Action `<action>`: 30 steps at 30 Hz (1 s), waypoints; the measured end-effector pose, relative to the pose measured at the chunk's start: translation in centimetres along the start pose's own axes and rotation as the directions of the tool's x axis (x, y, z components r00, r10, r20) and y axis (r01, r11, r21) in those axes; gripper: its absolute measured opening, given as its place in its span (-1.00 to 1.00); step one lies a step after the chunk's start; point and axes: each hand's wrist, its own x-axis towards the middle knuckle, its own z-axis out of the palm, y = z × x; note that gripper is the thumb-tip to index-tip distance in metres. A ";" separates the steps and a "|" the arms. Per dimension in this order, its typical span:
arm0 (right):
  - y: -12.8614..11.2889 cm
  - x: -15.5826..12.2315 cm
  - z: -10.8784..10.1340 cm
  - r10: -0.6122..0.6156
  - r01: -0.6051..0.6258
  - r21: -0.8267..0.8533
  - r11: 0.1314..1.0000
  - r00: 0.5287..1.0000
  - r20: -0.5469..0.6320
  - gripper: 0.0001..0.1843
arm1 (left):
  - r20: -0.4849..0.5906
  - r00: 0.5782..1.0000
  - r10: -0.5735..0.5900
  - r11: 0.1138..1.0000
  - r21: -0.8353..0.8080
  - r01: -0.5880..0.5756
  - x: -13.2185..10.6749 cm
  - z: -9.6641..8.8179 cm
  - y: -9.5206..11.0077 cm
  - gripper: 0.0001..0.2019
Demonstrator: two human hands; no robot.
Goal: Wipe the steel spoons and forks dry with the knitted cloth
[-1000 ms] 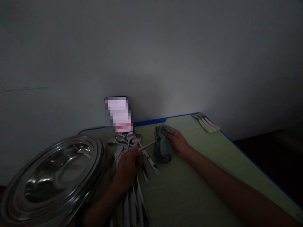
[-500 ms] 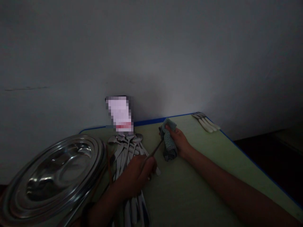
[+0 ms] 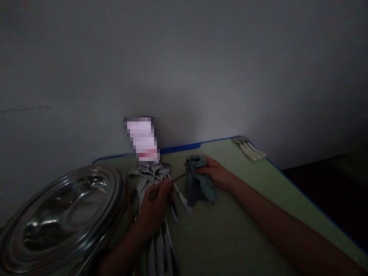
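Note:
My left hand [image 3: 158,201] is closed around the handle of a thin metal piece of cutlery [image 3: 179,177]. The far end of that piece runs into a checked grey-green cloth [image 3: 198,186], so its kind is hidden. Pinched in my right hand [image 3: 217,173], the cloth wraps that end and hangs down in folds. Below and beyond my left hand lies a pile of metal spoons [image 3: 156,167] and other cutlery, handles toward me. One light handle [image 3: 184,201] sticks out of the pile to the right.
Stacked shiny metal plates [image 3: 69,211] fill the left side. A phone [image 3: 143,140] with a blurred screen leans on the wall behind the pile. Several forks with white handles [image 3: 248,149] lie at the far right corner of the green, blue-edged table [image 3: 258,184].
My left hand has shifted left and slightly up with the cutlery, which now lies flatter. The cloth has moved a little left and spread into looser folds in my right hand.

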 end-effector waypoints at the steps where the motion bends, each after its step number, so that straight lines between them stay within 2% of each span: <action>1: 0.0 0.0 0.0 -0.005 0.005 0.001 1.000 1.000 -0.003 -0.62 | 0.006 1.000 0.018 1.000 0.009 -0.018 0.0 0.0 0.0 -0.57; 6: 0.3 0.1 0.1 -0.017 0.016 -0.037 0.999 1.000 -0.025 -0.72 | 0.075 0.991 0.107 0.992 0.057 -0.111 -0.3 -0.2 -0.1 -0.59; 13: 1.2 0.3 -0.3 -0.036 0.025 -0.110 0.994 0.995 -0.098 -0.67 | 0.076 0.995 0.070 0.998 0.004 -0.070 -0.3 -0.1 0.1 -0.58; 20: 0.3 -0.2 0.2 -0.004 0.001 -0.090 0.996 0.999 -0.038 -0.79 | 0.062 0.998 0.007 1.000 0.007 -0.007 -0.3 0.0 0.5 -0.56; 24: 0.0 -0.2 0.3 -0.008 0.005 -0.061 0.998 0.999 -0.045 -0.74 | 0.071 0.997 0.011 1.000 0.008 -0.012 -0.1 0.1 -0.2 -0.57; 27: 0.1 -0.1 0.4 -0.024 0.021 -0.039 0.999 0.997 -0.076 -0.71 | 0.046 0.998 0.037 0.998 -0.054 -0.035 0.0 0.3 -0.4 -0.69; 29: 0.1 -0.1 0.6 -0.036 0.033 -0.028 0.999 0.994 -0.106 -0.73 | -0.009 0.998 0.056 0.995 -0.081 -0.057 0.1 0.3 -0.2 -0.80; 30: 0.1 0.0 0.7 -0.042 0.039 -0.023 0.999 0.991 -0.125 -0.75 | -0.042 0.997 0.072 0.994 -0.077 -0.075 0.0 0.2 -0.1 -0.77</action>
